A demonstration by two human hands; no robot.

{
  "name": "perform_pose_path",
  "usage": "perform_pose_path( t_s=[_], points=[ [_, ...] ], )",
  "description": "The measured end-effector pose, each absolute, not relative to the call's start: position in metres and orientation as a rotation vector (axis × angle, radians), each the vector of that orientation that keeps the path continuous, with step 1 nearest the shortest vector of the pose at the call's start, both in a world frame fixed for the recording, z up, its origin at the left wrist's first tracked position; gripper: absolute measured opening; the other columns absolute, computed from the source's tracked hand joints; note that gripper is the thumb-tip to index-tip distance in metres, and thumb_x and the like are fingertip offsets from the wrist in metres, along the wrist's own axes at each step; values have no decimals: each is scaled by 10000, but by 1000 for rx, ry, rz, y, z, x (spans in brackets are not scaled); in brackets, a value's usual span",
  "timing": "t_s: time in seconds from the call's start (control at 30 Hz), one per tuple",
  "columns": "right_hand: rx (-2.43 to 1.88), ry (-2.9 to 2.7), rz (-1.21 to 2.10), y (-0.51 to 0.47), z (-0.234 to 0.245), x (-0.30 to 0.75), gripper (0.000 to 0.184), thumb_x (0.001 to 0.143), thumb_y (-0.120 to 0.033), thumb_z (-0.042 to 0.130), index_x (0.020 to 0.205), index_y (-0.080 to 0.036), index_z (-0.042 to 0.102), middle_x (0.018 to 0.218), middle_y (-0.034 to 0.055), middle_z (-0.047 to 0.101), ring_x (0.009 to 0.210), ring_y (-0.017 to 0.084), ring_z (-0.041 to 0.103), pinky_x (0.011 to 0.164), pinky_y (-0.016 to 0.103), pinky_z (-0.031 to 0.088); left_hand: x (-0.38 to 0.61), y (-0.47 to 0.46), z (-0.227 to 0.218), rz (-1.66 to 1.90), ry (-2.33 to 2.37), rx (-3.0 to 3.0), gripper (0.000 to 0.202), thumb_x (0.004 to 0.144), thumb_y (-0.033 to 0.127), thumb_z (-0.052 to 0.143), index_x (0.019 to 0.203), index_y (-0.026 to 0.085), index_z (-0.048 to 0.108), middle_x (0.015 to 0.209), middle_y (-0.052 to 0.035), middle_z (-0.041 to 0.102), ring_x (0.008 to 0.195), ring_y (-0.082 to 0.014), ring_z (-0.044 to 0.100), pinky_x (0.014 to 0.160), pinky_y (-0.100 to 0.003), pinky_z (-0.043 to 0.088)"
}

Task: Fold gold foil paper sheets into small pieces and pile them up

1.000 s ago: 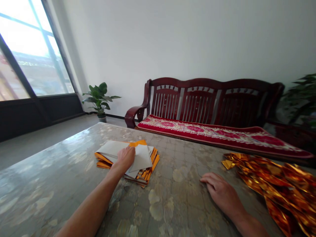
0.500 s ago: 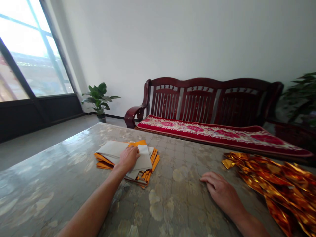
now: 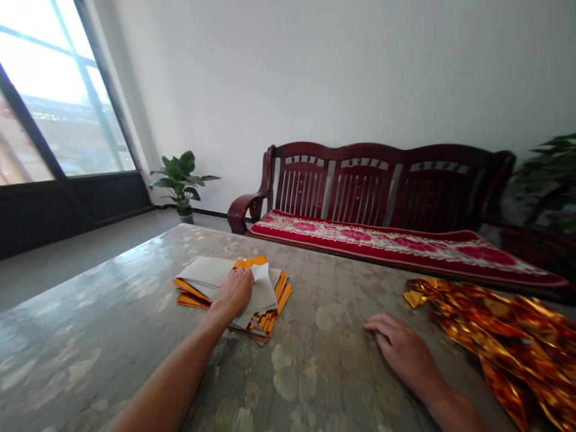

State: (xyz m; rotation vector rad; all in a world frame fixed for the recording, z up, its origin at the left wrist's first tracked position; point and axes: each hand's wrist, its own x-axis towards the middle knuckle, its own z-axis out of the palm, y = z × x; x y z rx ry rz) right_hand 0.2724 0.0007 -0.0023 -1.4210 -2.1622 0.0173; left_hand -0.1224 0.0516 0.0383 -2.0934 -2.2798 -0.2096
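Observation:
My left hand (image 3: 237, 290) lies on a loose stack of paper sheets (image 3: 207, 271), white on the upward side with orange-gold showing at the edges. Its fingers are curled in at the edge of the top white sheet (image 3: 264, 291), which bends up beside the fingertips. The thumb is mostly hidden. To the right, my right hand (image 3: 400, 343) rests on the table with fingers loosely stretched and nothing in them. Nearest to it is a heap of folded, shiny gold foil paper (image 3: 499, 336).
The table (image 3: 324, 360) has a glossy floral cover. Behind it stands a dark red wooden bench (image 3: 360, 180) with a red patterned seat mat (image 3: 396, 243). A potted plant (image 3: 180, 177) is by the wall, with more leaves (image 3: 551, 180) at the far right.
My left hand's fingers have drawn in slightly, and the top sheet's edge beside them has bent up. My right hand stays where it was.

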Motion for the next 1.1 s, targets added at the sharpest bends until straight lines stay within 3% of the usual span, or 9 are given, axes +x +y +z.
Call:
perform_pose_path(
  t_s=[0.3,0.53,0.73,0.9,1.1],
  points=[
    [-1424,-2156,27,1,-3,273,323,831,-237,409,836,-263,732,952,31,725,911,202,682,790,314,529,-105,39,51,-242,-2223,-2150,297,988,220,342,1015,135,626,1047,-146,656,1040,-259,596,831,-332,427],
    [-1429,-2162,25,1,-4,273,318,839,-230,410,850,-265,725,969,27,722,925,200,678,794,311,525,-96,37,47,-266,-2189,-2203,321,907,409,579,1117,168,608,1173,-127,596,1122,-279,549,862,-331,428],
    [-1426,-2163,28,2,-5,274,309,833,-236,425,853,-273,732,970,20,724,922,200,680,793,313,529,-92,40,43,-210,-2242,-2198,229,954,291,479,1070,145,611,1103,-135,641,1035,-252,622,811,-318,447],
    [-1422,-2157,22,1,-4,273,317,834,-220,412,852,-268,725,965,21,723,918,197,678,790,310,525,-90,46,37,-174,-2258,-2166,325,983,159,316,1068,104,624,1040,-179,659,1025,-275,646,797,-353,464],
    [-1436,-2172,30,0,-3,273,331,842,-211,398,858,-255,725,968,24,720,934,199,674,810,315,518,-90,45,33,-188,-2248,-2158,339,974,119,294,1112,75,601,1041,-209,652,1040,-293,640,804,-370,465]
  ],
)
